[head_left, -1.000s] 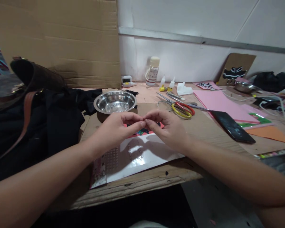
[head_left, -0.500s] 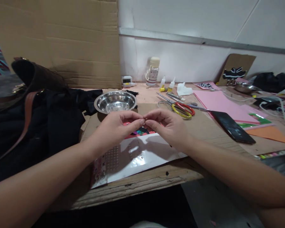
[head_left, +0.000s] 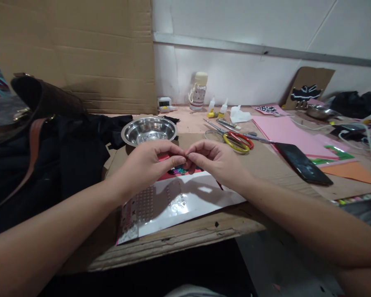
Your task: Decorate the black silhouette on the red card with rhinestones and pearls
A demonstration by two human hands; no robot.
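My left hand (head_left: 148, 163) and my right hand (head_left: 216, 161) meet fingertip to fingertip just above the table. Both are pinched shut on something tiny that I cannot make out. Under them lies a glossy white sheet (head_left: 185, 204) with rows of small stick-on gems at its left end. A red card (head_left: 181, 170) with a dark, dotted shape shows partly between the hands. A steel bowl (head_left: 149, 130) stands just beyond my left hand.
Red and yellow scissors (head_left: 238, 142) and a black phone (head_left: 303, 163) lie to the right, with pink sheets (head_left: 284, 132) and orange paper (head_left: 351, 173). Glue bottles (head_left: 223, 109) and a small bottle (head_left: 198, 93) stand by the wall. A dark bag and black cloth (head_left: 64, 152) fill the left.
The hands stay pinched together and have barely shifted. The view has tipped up slightly, so everything sits a little lower and closer.
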